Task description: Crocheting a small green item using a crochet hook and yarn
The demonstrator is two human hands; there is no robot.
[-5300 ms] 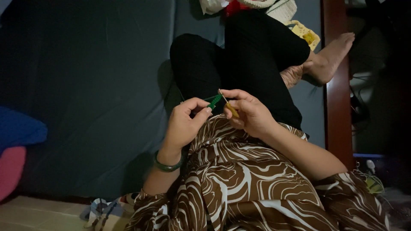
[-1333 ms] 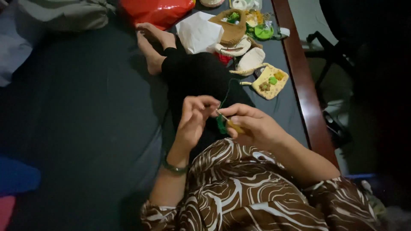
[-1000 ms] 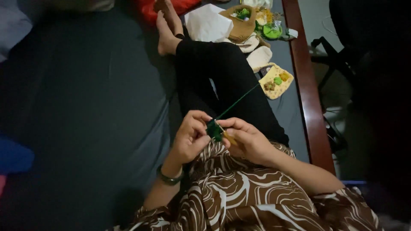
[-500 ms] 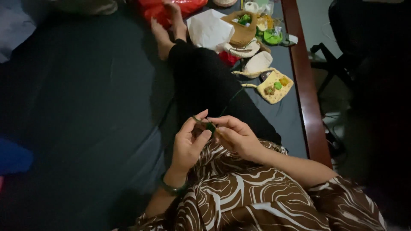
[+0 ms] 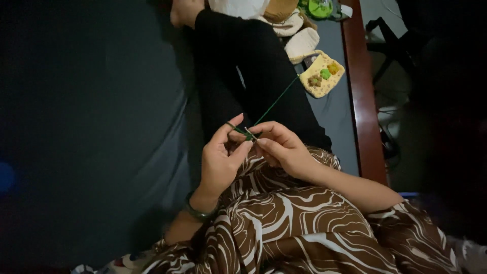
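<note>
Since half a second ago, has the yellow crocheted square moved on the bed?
Cannot tell. The yellow square keeps its place beside the wooden bed edge and by the black-clad leg; the head camera shifted, so any apparent shift comes from that.

Small green crochet piece (image 5: pixel 247 134) — perhaps barely begun — pinched above the lap, green yarn (image 5: pixel 276 103) running taut up-right.

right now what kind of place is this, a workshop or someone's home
Most likely a home bedroom, dimly lit. The person sits on a dark bedsheet beside a wooden bed frame, both hands working green yarn, with finished crocheted pieces lying near their legs.
</note>
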